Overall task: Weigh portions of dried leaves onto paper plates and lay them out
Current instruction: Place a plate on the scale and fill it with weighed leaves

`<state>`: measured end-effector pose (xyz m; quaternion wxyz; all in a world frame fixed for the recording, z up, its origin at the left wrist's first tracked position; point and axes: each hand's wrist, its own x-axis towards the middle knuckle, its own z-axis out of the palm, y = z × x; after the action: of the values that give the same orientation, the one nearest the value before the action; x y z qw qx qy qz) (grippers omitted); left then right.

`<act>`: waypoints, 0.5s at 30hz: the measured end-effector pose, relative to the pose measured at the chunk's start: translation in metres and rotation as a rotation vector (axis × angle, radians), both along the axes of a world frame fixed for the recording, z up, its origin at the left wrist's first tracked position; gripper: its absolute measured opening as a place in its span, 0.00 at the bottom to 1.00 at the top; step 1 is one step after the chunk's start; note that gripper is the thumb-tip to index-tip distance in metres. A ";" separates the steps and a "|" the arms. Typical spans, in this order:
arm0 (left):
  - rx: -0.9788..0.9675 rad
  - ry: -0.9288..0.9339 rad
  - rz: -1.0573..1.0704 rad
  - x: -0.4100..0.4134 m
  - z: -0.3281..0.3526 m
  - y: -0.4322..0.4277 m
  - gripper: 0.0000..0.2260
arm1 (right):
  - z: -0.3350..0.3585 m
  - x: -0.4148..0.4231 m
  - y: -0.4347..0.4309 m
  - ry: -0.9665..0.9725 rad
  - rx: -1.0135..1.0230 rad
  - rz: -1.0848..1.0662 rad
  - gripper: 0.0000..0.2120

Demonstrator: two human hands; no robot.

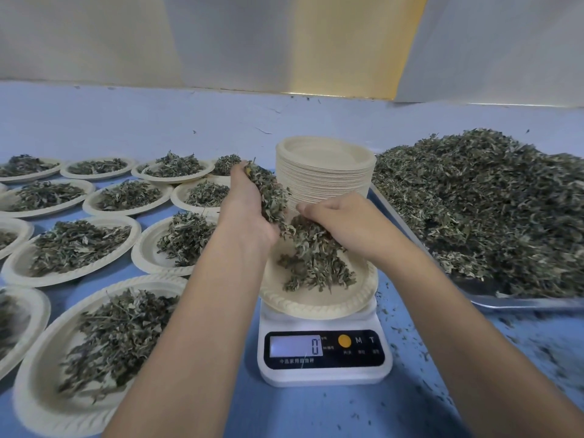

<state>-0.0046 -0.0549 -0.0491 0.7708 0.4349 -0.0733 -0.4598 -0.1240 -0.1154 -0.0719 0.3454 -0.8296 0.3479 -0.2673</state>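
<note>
A white digital scale (324, 358) stands at the centre front and its display reads 0. On it rests a paper plate (316, 303) with a small heap of dried leaves (316, 263). My left hand (246, 210) hovers above the plate's far left side, cupped around a handful of dried leaves (271, 197). My right hand (344, 221) is over the plate's far right side, fingers curled down onto the leaves there. Some leaves hang between the two hands.
Several filled paper plates (76, 248) lie in rows on the blue table to the left. A tall stack of paper plates (325, 172) stands behind the scale. A metal tray (521, 303) heaped with dried leaves (489, 203) fills the right. Leaf crumbs litter the table at front right.
</note>
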 end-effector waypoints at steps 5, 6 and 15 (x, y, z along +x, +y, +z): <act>-0.006 -0.008 0.006 0.003 0.000 0.000 0.18 | 0.003 0.001 -0.003 -0.107 0.159 0.024 0.12; -0.006 -0.011 0.008 0.003 0.000 0.000 0.18 | 0.003 0.001 -0.004 -0.133 0.147 0.029 0.13; -0.012 -0.021 0.015 0.004 -0.003 -0.001 0.19 | 0.000 0.002 -0.007 -0.219 0.081 0.022 0.13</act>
<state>-0.0002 -0.0560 -0.0518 0.7759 0.4357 -0.0808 -0.4489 -0.1222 -0.1219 -0.0719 0.4174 -0.7847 0.3095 -0.3380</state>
